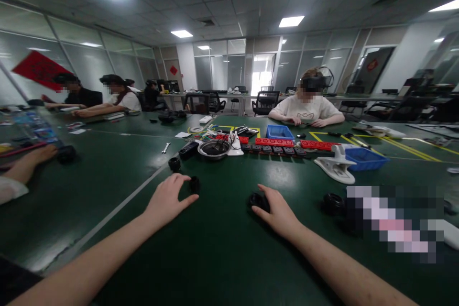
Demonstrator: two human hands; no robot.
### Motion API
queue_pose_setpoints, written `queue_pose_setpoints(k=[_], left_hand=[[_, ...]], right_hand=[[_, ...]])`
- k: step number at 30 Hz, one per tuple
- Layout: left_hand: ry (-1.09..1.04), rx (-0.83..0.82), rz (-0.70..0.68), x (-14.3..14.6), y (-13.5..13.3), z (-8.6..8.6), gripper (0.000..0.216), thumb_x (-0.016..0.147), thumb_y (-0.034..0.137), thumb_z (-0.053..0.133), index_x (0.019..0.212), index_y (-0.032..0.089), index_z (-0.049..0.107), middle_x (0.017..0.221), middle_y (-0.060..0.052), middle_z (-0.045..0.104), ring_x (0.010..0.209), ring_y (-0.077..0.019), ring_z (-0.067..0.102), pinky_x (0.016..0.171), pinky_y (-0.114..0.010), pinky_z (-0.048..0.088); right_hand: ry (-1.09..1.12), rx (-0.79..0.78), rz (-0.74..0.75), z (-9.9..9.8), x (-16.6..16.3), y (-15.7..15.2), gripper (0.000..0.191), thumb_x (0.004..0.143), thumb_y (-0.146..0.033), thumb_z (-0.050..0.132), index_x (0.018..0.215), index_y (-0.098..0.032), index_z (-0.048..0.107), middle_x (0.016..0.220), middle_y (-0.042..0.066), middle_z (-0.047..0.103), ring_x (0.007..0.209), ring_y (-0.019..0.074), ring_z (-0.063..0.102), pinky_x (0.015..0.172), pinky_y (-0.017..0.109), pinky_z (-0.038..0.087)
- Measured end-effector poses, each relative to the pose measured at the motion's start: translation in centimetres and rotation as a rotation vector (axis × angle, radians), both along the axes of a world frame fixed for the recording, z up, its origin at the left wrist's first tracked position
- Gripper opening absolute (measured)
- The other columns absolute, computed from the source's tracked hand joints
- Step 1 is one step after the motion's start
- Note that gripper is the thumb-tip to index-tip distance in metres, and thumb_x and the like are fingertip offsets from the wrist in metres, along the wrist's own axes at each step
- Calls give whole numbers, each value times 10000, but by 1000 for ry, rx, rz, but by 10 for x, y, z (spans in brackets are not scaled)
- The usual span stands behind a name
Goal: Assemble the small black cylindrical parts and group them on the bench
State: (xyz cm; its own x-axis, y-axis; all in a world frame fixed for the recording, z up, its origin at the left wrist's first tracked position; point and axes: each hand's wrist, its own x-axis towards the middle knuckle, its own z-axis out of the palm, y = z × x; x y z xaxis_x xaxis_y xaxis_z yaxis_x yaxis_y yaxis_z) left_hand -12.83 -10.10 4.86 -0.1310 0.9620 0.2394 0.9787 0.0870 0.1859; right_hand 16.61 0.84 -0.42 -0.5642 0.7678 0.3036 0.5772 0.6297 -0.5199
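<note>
My left hand [168, 202] rests on the green table [215, 258], fingers curled down, its fingertips touching a small black round part [194, 183]. Whether it grips that part is not clear. My right hand [278, 210] lies to the right, its fingers wrapped over another black round part [258, 201]. A third small black cylinder [174, 164] stands just beyond my left hand. A larger black ring [333, 203] lies to the right of my right hand.
A metal bowl [214, 149] with tools, red and black power strips [276, 142], two blue bins [366, 158], a white clamp-like device [335, 166] and a wrench [165, 147] lie ahead. A person sits opposite, others at left; a neighbour's hand [30, 160] rests at left.
</note>
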Motion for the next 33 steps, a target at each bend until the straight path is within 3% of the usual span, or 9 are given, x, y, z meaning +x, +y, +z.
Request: queue_pose_setpoints(k=[3,6,10,14,19,23,28,31,33], left_hand=[[-19,-174,-290,11,-12,-5,490,780,573,420,1163,271,473,1219,-38,476,1123,-235,436,926,-378,362],[6,-244,-369,10,-3,-17,595,768,576,443,1278,284,351,1328,-33,388,1199,-235,359,982,-390,301],[9,-205,-261,-5,26,-27,705,762,610,412,1339,247,234,1389,-50,296,1237,-236,305,999,-375,277],[9,-165,-137,-16,46,-31,649,801,587,342,1312,189,311,1356,-85,349,1230,-244,317,993,-360,283],[12,-139,34,-9,52,-38,687,786,618,311,1255,124,398,1298,-157,410,1173,-302,387,935,-417,333],[19,-127,54,0,56,-33,686,785,633,289,1253,144,399,1313,-141,392,1176,-300,380,933,-424,327],[16,-159,80,11,58,-17,705,798,623,264,1220,85,437,1292,-203,397,1123,-332,437,870,-443,379],[34,-164,-59,42,47,-11,697,752,649,362,1265,178,393,1342,-128,360,1209,-295,341,952,-440,308],[37,-162,-333,69,40,-12,639,772,637,349,1281,251,361,1375,-79,321,1248,-271,282,1007,-487,193]], right_hand=[[-58,30,-11,0,-1,-1,524,736,-371,567,1187,-131,454,1170,115,511,1087,242,442,938,391,347],[-94,58,-8,1,-2,-2,514,746,-382,554,1178,-120,463,1154,117,522,1068,244,454,930,386,354],[-112,80,17,2,-1,-5,515,767,-407,523,1190,-122,452,1164,114,517,1081,239,446,938,382,345],[-131,77,20,3,-1,-5,520,770,-410,518,1194,-118,450,1165,115,518,1079,239,445,938,385,345],[-126,59,24,4,-1,-4,513,773,-411,515,1194,-125,451,1168,113,516,1083,238,441,937,388,344],[-120,57,37,5,-1,-4,506,767,-398,528,1188,-127,457,1157,113,522,1081,241,443,935,393,345],[-87,42,35,5,-1,-5,499,752,-384,551,1183,-145,465,1152,110,525,1075,244,449,927,404,348],[-14,85,15,7,0,-5,404,777,-380,519,1124,-174,518,1130,97,536,1059,238,457,923,424,339],[75,193,-42,12,3,-4,231,825,-345,440,883,-218,624,1081,58,565,1083,238,433,966,474,254]])
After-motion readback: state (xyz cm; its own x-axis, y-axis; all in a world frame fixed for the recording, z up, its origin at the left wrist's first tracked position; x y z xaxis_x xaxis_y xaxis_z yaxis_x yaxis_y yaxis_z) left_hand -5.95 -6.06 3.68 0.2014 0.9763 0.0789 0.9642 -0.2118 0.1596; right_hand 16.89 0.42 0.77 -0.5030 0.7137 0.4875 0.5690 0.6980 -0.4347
